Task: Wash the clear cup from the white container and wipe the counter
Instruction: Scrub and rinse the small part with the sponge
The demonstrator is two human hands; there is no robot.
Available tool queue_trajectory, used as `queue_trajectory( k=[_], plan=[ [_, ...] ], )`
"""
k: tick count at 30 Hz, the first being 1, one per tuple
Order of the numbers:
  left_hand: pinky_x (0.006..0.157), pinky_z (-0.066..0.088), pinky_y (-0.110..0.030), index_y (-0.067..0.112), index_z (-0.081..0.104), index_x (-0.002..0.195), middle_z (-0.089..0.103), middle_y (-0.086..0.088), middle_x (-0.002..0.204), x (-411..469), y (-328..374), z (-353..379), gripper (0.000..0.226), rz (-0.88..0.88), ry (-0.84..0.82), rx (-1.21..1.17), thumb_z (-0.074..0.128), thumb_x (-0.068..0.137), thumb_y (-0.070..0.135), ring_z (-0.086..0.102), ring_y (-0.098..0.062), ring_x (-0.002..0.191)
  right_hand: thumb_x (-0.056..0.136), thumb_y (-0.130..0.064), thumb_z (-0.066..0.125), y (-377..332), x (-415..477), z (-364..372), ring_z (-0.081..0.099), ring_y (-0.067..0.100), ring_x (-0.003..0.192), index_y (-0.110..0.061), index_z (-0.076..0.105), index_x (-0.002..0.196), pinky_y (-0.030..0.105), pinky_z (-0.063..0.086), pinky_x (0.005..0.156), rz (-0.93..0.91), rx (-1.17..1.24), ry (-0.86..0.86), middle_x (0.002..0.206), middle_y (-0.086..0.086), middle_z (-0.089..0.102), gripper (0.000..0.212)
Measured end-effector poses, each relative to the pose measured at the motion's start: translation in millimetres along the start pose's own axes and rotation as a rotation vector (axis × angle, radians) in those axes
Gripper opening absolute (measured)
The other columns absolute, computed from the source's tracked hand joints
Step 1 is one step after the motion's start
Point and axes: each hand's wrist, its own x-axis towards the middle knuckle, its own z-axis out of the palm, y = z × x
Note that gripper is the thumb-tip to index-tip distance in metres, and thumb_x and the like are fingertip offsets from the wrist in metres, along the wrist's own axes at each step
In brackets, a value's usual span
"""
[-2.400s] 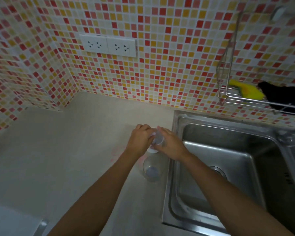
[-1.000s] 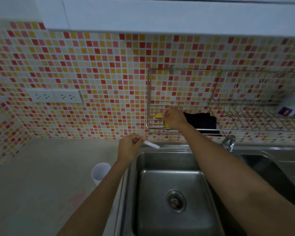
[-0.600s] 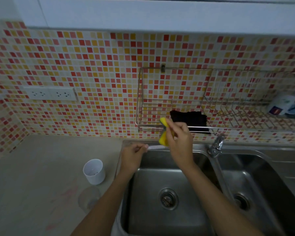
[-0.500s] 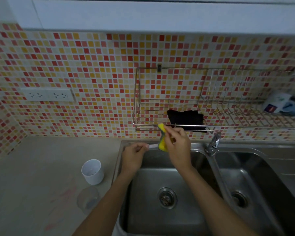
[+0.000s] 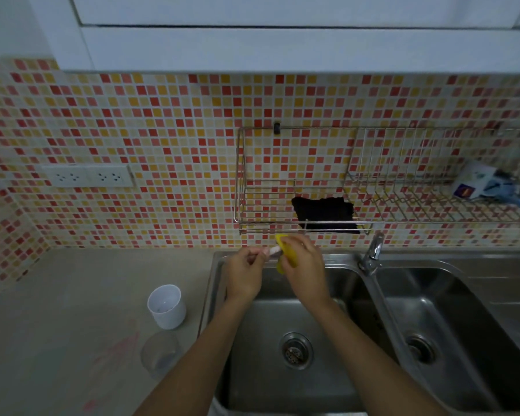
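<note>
Over the sink (image 5: 327, 373) my left hand (image 5: 243, 276) pinches a white piece (image 5: 273, 251), my right hand (image 5: 305, 265) grips the sponge (image 5: 282, 242); clear cup (image 5: 160, 354) at seven o'clock looks unwashed, counter (image 5: 57, 325) unwiped.

No writing can be read anywhere. The white packet (image 5: 475, 179) lying on the wire rack (image 5: 418, 220) at the right carries a dark blue label (image 5: 463, 191) with an orange mark, too small and blurred to make out words.
</note>
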Motion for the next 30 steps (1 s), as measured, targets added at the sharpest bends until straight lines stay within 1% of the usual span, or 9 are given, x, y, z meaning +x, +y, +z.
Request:
queue_trajectory(
  k=[5,8,9,12,15,17,21,26,30],
  plan=[
    [0.077,0.053,-0.023,0.012,0.072,0.091,0.073,0.003,0.084,-1.2,-2.4,-6.1,0.016,0.038,-0.07,-0.004,0.062,0.09,0.025,0.068,-0.009,0.082,0.077,-0.004,0.073,-11.1,-14.3,4.0,0.051,0.019,0.109,-0.019,0.066,0.117,0.026,0.039,0.093,-0.096,-0.067,-0.001,0.122,-0.001,0.06,0.043],
    [0.075,0.051,-0.021,0.015,0.072,0.091,0.072,0.005,0.084,-2.5,-3.6,-10.8,0.015,0.045,-0.074,0.033,0.063,0.089,0.027,0.066,-0.008,0.083,0.078,-0.005,0.072,0.1,-10.3,-2.0,0.054,0.019,0.113,-0.02,0.065,0.119,0.019,0.03,0.096,0.056,-0.084,0.03,0.123,-0.003,0.062,0.044],
    [0.076,0.05,-0.021,0.014,0.072,0.091,0.072,0.005,0.085,-2.2,-3.4,-11.9,0.015,0.049,-0.08,0.034,0.063,0.089,0.026,0.066,-0.008,0.083,0.077,-0.005,0.072,-2.6,-11.7,-2.6,0.054,0.018,0.112,-0.02,0.065,0.119,0.018,0.028,0.096,0.037,-0.1,0.014,0.122,-0.004,0.063,0.044],
    [0.082,0.054,-0.028,0.014,0.073,0.091,0.073,0.004,0.085,0.4,-1.1,-14.6,0.013,0.074,-0.117,0.015,0.063,0.089,0.023,0.068,-0.009,0.084,0.076,-0.009,0.075,-13.2,-17.8,1.5,0.051,0.018,0.107,-0.021,0.065,0.117,0.022,0.033,0.092,-0.117,-0.163,-0.012,0.12,-0.004,0.064,0.044],
    [0.081,0.055,-0.032,0.018,0.073,0.093,0.073,0.005,0.084,-2.1,1.2,-15.7,0.014,0.056,-0.123,0.041,0.063,0.089,0.027,0.066,-0.01,0.084,0.075,-0.014,0.077,-10.6,-9.5,-6.6,0.051,0.023,0.102,-0.02,0.067,0.112,0.026,0.041,0.083,-0.065,-0.187,0.023,0.112,-0.003,0.067,0.039],
    [0.082,0.055,-0.033,0.02,0.073,0.096,0.073,0.007,0.085,-5.0,2.6,-17.5,0.015,0.073,-0.135,0.057,0.063,0.089,0.028,0.066,-0.01,0.084,0.073,-0.014,0.079,-7.9,-2.8,-9.9,0.055,0.024,0.095,-0.018,0.069,0.104,0.029,0.045,0.08,-0.102,-0.251,0.005,0.102,-0.002,0.071,0.033],
    [0.082,0.055,-0.03,0.02,0.072,0.1,0.072,0.01,0.089,-2.9,0.1,-25.4,0.017,0.226,-0.168,0.106,0.069,0.084,0.026,0.066,-0.003,0.084,0.07,-0.009,0.081,-8.6,2.2,-13.7,0.058,0.025,0.089,-0.014,0.07,0.1,0.034,0.053,0.075,-0.235,-0.306,-0.04,0.094,0.001,0.072,0.032],
    [0.08,0.048,-0.024,0.024,0.07,0.106,0.07,0.008,0.096,0.9,2.3,-33.5,0.027,0.519,-0.178,0.476,0.071,0.081,0.016,0.057,-0.006,0.089,0.078,-0.009,0.074,-10.3,6.0,-20.4,0.056,0.023,0.092,-0.014,0.069,0.103,0.033,0.049,0.08,-0.243,-0.32,-0.107,0.1,0.002,0.072,0.026],
    [0.077,0.053,-0.026,0.024,0.071,0.103,0.07,0.009,0.092,6.4,1.4,-33.1,0.019,0.441,-0.16,0.458,0.067,0.085,0.029,0.059,-0.003,0.085,0.082,-0.013,0.071,-2.3,8.5,-18.2,0.056,0.022,0.1,-0.015,0.068,0.111,0.028,0.042,0.087,-0.159,-0.267,-0.096,0.109,0.002,0.07,0.029]
  ],
)
